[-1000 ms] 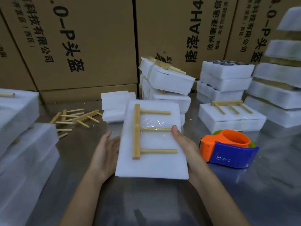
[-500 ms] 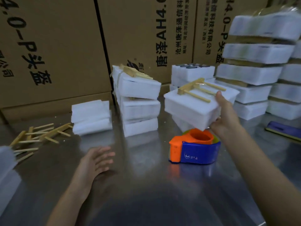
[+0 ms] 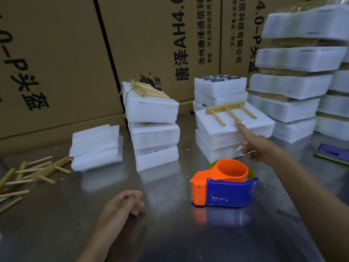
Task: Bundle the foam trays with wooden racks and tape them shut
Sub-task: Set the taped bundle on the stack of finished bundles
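Resting on a second foam tray, the bundle with its wooden rack lies under the right hand, whose forefinger touches its top, other fingers loosely curled, holding nothing. Nearer than those fingers stands the tape dispenser. The left hand rests loosely curled and empty on the tabletop.

your right hand is touching the taped foam bundle; your left hand is resting on the table.
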A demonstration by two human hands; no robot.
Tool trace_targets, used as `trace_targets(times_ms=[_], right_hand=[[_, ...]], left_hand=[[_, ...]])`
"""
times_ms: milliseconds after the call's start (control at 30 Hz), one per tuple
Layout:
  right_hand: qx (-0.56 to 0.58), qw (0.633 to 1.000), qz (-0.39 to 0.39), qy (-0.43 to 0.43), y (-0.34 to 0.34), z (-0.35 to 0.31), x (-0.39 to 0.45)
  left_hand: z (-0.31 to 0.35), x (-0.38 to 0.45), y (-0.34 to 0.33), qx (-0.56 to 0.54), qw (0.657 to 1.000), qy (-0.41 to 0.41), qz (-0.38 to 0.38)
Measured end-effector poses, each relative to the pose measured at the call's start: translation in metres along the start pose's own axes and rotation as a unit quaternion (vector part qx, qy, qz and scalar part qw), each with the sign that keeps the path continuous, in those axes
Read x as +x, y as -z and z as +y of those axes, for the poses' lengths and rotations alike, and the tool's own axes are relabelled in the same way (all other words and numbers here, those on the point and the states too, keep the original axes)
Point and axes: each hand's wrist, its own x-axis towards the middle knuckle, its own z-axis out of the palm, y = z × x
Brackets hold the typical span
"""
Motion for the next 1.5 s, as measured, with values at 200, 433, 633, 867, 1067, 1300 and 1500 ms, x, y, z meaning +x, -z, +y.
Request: trace_targets(times_ms=[200, 433, 633, 867, 1067, 1300, 1500], right_hand=[[0.268, 0.963, 0.017, 0.033, -0.016, 0.045, 0.015], [0.303, 0.935, 0.174, 0.068, -0.035, 0.055, 0.033], [0.275, 0.937, 0.185, 0.109, -0.042, 0.063, 0.042], [0.303, 0.934, 0.168, 0.087, -0.037, 0.064, 0.056], [0.284, 0.939, 0.166, 0.102, -0.036, 0.069, 0.057], [0.246, 0.950, 0.153, 0.120, -0.032, 0.069, 0.053], [0.251, 0.950, 0.147, 0.111, -0.026, 0.058, 0.031]], left_hand=[[0.034, -0.002, -0.059, 0.041, 0.991, -0.094, -0.086], [0.151, 0.087, -0.155, 0.131, 0.956, -0.240, -0.108], [0.230, 0.186, -0.251, 0.200, 0.943, -0.252, -0.085], [0.238, 0.247, -0.307, 0.284, 0.934, -0.194, -0.100], [0.235, 0.243, -0.303, 0.229, 0.940, -0.252, -0.024], [0.251, 0.187, -0.223, 0.133, 0.931, -0.339, 0.003], [0.259, 0.096, -0.105, 0.084, 0.918, -0.386, 0.023]])
